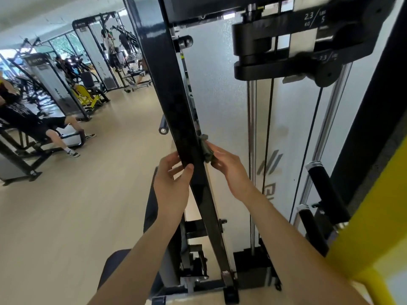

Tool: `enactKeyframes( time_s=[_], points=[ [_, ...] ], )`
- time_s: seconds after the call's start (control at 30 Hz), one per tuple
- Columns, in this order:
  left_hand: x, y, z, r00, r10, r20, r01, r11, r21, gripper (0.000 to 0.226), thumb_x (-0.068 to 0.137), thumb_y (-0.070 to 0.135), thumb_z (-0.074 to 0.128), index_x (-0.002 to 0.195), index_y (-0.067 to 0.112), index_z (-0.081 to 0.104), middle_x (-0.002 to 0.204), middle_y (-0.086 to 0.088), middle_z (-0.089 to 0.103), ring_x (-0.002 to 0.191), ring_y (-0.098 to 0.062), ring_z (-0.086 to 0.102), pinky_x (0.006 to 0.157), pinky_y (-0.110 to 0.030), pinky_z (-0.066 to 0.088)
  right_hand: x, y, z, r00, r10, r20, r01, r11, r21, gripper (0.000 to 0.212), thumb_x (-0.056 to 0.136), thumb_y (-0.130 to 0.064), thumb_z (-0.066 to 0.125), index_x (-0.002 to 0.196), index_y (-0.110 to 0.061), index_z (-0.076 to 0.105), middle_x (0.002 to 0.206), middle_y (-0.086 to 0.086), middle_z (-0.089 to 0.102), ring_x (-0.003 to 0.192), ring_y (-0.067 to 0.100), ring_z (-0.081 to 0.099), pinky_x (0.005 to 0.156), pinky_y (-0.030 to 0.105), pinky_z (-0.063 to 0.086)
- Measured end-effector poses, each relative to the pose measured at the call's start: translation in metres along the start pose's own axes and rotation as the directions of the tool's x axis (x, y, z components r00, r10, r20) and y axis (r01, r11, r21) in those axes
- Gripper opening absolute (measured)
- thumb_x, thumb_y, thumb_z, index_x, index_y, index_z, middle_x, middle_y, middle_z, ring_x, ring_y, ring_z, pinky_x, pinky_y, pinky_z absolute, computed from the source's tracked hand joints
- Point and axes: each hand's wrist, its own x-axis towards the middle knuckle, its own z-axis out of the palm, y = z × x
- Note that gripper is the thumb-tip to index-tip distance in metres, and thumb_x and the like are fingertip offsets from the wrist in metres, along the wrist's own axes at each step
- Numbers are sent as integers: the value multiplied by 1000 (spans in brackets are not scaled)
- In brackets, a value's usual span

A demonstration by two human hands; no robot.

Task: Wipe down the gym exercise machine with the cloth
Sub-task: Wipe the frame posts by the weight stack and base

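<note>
Close in at six o'clock, the left hand (171, 183) grips the left face of the machine's black post (169, 95); just beyond, toward one o'clock, the right hand (229, 170) pinches the cloth (206, 150) against its right edge. Its long axis runs six to twelve.

Left hand (171, 179), right hand (231, 168) bare; forearms (141, 249) bare to frame edge; fingers slender.

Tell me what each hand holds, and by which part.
The left hand grips the black frame bar partway up, thumb across its front. The right hand pinches the bunched cloth by its lower end, against the bar's right edge.
</note>
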Motion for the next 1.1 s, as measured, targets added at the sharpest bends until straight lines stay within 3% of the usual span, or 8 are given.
enactKeyframes(
  time_s=[0.17,0.27,0.37,0.43,0.53,0.67,0.83,1.1],
  points=[
    [-30,-33,5,998,-65,-4,65,997,38,37,92,16,72,118,39,62,115,23,69,107,-1,66,82,-8,51,-12,45,-11,985,167,-48,-165,986,33,36,106,-21,41,136,-19,61,136,8,63,132,22,55,115,40,40],
    [-43,-57,5,988,-154,7,153,986,72,35,94,21,72,125,30,61,121,17,67,111,-5,65,85,-6,50,-18,65,-18,965,254,-60,-253,967,20,32,102,-22,49,129,-20,66,126,13,68,124,24,61,107,37,46],
    [-49,-72,7,979,-202,40,198,977,79,34,95,20,71,127,25,61,117,18,67,106,2,65,81,-6,51,-23,83,-26,942,332,-48,-335,941,-49,29,100,-11,52,116,-27,71,99,4,75,96,15,69,93,31,52],
    [-48,-79,7,981,-192,40,187,978,96,33,96,18,69,128,22,62,113,20,67,101,11,64,77,-4,49,-26,96,-29,928,370,-44,-373,920,-122,31,97,-4,55,116,-21,72,81,-7,71,75,6,61,73,20,48],
    [-43,-86,4,985,-169,40,163,979,127,28,96,18,70,123,22,65,109,22,68,100,13,64,79,-4,49,-31,120,-34,904,420,-81,-428,884,-190,31,94,6,55,120,-2,69,89,5,67,77,11,59,65,14,48],
    [-43,-94,0,984,-167,60,157,976,148,29,96,21,69,125,22,66,113,18,71,104,6,66,83,-7,50,-35,154,-36,872,475,-118,-489,835,-252,26,93,10,57,117,6,67,110,30,65,89,25,62,82,33,54],
    [-44,-99,0,985,-155,72,143,979,148,30,98,18,67,128,15,65,117,9,71,107,-3,68,91,-17,54,-43,200,-37,773,605,-192,-633,756,-166,27,91,13,59,118,8,63,119,32,62,106,44,64,99,59,50],
    [-49,-103,-3,974,-186,132,161,970,181,34,97,16,68,128,26,59,120,15,66,108,0,66,87,-14,54,-63,248,-39,606,761,-233,-774,632,51,36,92,14,59,127,4,59,130,24,59,120,40,60,97,48,55]
  ],
)
